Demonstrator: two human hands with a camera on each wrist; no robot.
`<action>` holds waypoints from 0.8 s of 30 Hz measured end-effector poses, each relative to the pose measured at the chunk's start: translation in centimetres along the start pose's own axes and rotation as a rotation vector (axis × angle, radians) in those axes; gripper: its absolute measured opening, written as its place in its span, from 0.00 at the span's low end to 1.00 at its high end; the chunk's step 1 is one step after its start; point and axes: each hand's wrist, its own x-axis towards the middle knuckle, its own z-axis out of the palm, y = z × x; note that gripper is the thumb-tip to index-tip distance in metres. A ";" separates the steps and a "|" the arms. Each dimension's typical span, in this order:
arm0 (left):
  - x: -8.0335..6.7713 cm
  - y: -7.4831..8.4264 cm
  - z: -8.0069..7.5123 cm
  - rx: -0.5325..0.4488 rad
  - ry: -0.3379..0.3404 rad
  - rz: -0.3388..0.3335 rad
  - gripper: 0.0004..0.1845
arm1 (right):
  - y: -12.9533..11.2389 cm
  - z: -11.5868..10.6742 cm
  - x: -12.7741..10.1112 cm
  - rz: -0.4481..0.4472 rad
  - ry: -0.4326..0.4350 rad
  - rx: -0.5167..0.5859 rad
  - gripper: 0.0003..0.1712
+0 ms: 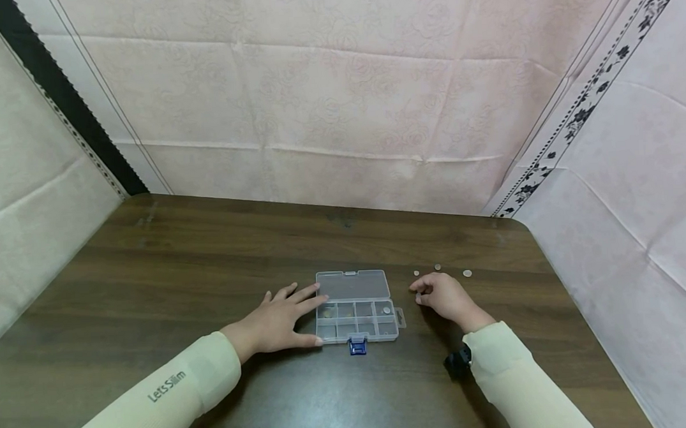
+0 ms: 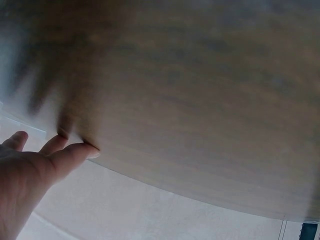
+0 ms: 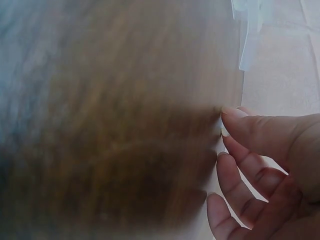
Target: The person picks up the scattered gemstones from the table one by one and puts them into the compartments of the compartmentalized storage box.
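A clear plastic compartment box (image 1: 356, 320) lies on the brown table (image 1: 179, 278) with its lid (image 1: 352, 284) folded back and a blue latch (image 1: 357, 346) at the front. One small pale disc (image 1: 387, 310) sits in a right-hand compartment. My left hand (image 1: 310, 319) lies flat with straight fingers against the box's left side. My right hand (image 1: 420, 295) rests right of the box, fingers curled, tips down on the wood. In the right wrist view the thumb and forefinger tips (image 3: 227, 122) nearly meet; anything between them is hidden. Three small discs (image 1: 437, 267) lie just beyond that hand.
Pink patterned cloth (image 1: 338, 99) hangs behind and on both sides of the table. The table's right edge (image 1: 558, 275) runs close to the right hand. The left wrist view shows only blurred wood (image 2: 200, 100) and my left fingers (image 2: 75, 152).
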 end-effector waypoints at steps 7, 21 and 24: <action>0.0 0.0 -0.1 -0.007 0.003 0.006 0.44 | 0.1 0.0 0.0 0.003 -0.007 0.015 0.08; -0.1 0.0 0.0 -0.011 -0.001 -0.005 0.44 | -0.2 0.1 0.0 -0.017 0.025 -0.014 0.05; -0.1 0.0 0.0 -0.011 0.002 -0.005 0.44 | -0.5 0.1 0.0 -0.052 0.054 -0.054 0.05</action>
